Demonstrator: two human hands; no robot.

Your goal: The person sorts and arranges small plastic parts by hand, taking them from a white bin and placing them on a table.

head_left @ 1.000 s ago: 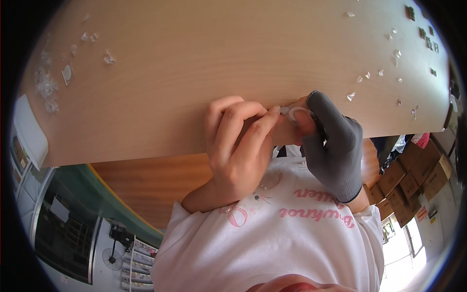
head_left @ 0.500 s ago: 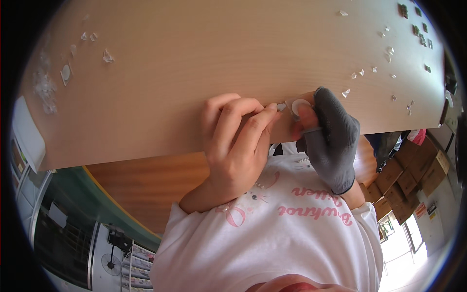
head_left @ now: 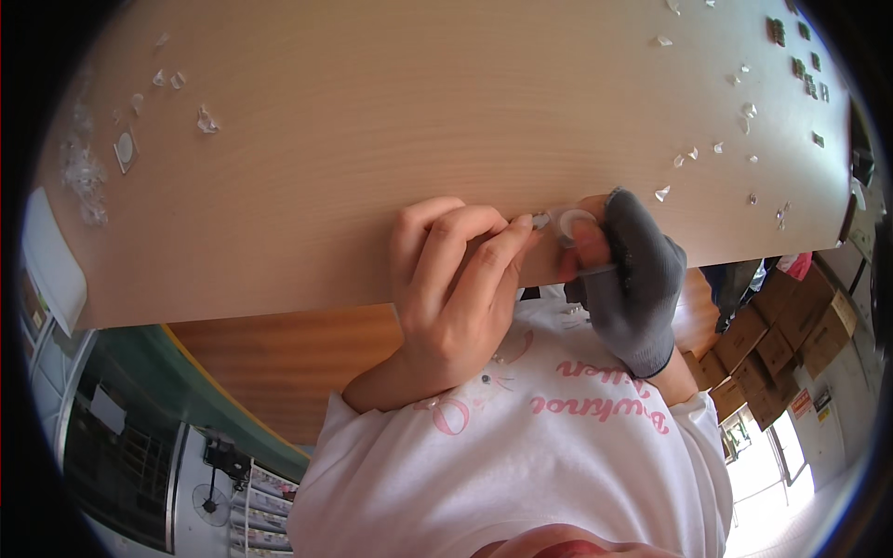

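Note:
My bare left hand (head_left: 458,279) is closed above the table's near edge, thumb and forefinger pinching a small whitish piece (head_left: 540,221). Just to its right, my right hand (head_left: 637,274) wears a grey glove that leaves the thumb tip bare. Its fingers grip a small clear piece with a white ring (head_left: 575,223) on it, partly covered by the thumb. The two small pieces are very close together; whether they touch I cannot tell. A similar clear square with a white disc (head_left: 126,150) lies at the far left of the table.
Clear plastic scraps (head_left: 207,120) and a heap of clear bits (head_left: 86,186) lie on the left of the wooden table (head_left: 353,121). More scraps (head_left: 662,193) are scattered to the right, with several small dark green pieces (head_left: 800,70) at the far right. Cardboard boxes (head_left: 777,349) stand beyond.
Both hands sit slightly lower in the picture, and the view of the table has shifted a little downward too. Each hand keeps its hold on its small piece.

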